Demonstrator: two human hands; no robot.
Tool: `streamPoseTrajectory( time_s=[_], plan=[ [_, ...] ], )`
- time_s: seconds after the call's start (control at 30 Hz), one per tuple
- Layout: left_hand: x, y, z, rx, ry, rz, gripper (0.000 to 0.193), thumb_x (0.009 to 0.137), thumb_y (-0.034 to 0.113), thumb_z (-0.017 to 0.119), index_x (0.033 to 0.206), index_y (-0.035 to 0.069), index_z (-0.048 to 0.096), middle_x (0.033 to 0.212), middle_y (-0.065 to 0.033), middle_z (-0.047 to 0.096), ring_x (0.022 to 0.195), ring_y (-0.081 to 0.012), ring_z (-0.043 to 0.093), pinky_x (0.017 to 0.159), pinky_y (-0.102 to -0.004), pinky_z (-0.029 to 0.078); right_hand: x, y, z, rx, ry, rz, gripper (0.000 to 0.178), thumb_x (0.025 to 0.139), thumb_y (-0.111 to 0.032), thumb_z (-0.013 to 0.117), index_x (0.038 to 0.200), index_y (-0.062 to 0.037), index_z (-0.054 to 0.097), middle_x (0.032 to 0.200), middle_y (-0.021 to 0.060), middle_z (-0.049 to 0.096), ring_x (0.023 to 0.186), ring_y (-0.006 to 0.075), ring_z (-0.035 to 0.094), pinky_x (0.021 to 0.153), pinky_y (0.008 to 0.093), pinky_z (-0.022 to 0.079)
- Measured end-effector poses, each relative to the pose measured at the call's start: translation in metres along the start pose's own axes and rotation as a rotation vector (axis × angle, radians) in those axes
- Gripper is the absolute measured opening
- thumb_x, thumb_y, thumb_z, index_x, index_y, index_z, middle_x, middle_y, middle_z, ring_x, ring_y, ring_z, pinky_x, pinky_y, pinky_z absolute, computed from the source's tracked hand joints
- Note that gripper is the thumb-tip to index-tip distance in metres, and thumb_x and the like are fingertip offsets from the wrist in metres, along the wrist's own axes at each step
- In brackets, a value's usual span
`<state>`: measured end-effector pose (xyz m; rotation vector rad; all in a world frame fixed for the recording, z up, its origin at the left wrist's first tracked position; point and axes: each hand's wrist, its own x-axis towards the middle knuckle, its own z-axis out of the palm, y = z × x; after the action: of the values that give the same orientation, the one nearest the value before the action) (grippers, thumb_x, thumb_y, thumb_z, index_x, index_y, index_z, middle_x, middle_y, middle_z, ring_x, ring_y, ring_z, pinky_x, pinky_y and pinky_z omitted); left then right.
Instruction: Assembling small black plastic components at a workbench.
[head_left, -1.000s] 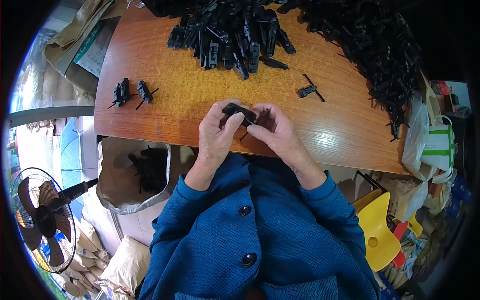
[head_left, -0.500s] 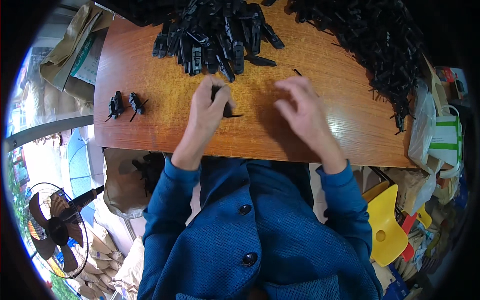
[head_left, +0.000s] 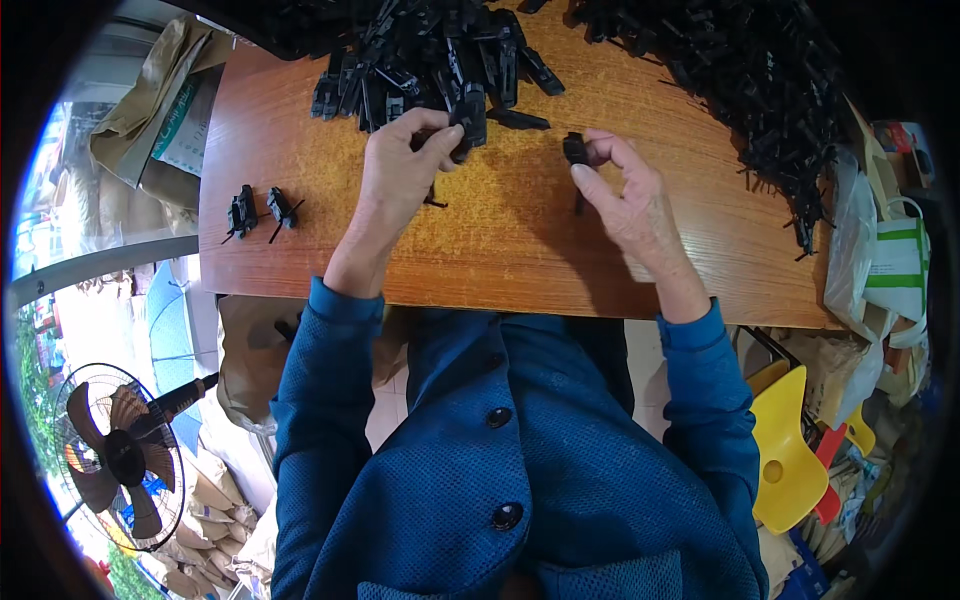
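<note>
Near the front of a heap of long black plastic parts, my left hand pinches one such long black part between thumb and fingers. A thin black strip shows below that hand; whether it is held or lies on the table cannot be made out. Farther right, my right hand holds a small black plastic piece at its fingertips, with a thin dark end pointing down. Two small black assemblies with thin prongs, one beside the other, lie at the table's left.
A large pile of small black pieces covers the back right of the brown wooden table. Plastic bags hang at its right edge. A fan stands at lower left, a yellow chair at lower right.
My left hand has moved forward to the heap and now grips a long part there. My right hand has shifted slightly right and now shows a small black piece in its fingers.
</note>
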<state>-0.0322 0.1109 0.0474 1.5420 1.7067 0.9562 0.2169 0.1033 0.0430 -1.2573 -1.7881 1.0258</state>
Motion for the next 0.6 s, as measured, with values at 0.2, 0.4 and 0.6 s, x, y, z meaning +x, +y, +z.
streamPoseTrajectory(
  time_s=[0.2,0.4,0.6],
  plan=[
    [-0.041,0.016,-0.011,-0.795,-0.220,-0.215,0.014,0.089,0.012,0.064,0.092,-0.002,0.064,0.083,-0.0042,0.064,0.072,-0.0119,0.060,0.072,-0.0242,0.047,-0.020,-0.043,0.035,0.095,0.083,0.002,0.018,0.087,-0.014,0.061,0.097,0.0005,0.058,0.090,0.0059,0.058,0.089,0.0141,0.053,0.082,0.0277,0.043],
    [-0.072,0.013,-0.013,-0.769,-0.143,-0.202,0.014,0.089,0.010,0.063,0.093,-0.003,0.063,0.085,-0.0025,0.065,0.075,-0.0084,0.059,0.073,-0.0230,0.046,-0.035,-0.068,0.056,-0.083,0.129,-0.172,0.014,0.083,-0.009,0.064,0.092,-0.0002,0.058,0.085,0.0108,0.058,0.084,0.0209,0.057,0.077,0.0308,0.045],
    [-0.089,0.009,-0.006,-0.570,-0.041,-0.033,0.013,0.090,0.010,0.062,0.098,0.001,0.061,0.083,-0.0011,0.063,0.072,-0.0040,0.054,0.060,-0.0171,0.041,-0.042,-0.077,0.073,-0.293,0.199,-0.330,0.015,0.077,-0.006,0.067,0.088,-0.0022,0.059,0.083,0.0101,0.058,0.084,0.0253,0.057,0.077,0.0369,0.041]
  ],
)
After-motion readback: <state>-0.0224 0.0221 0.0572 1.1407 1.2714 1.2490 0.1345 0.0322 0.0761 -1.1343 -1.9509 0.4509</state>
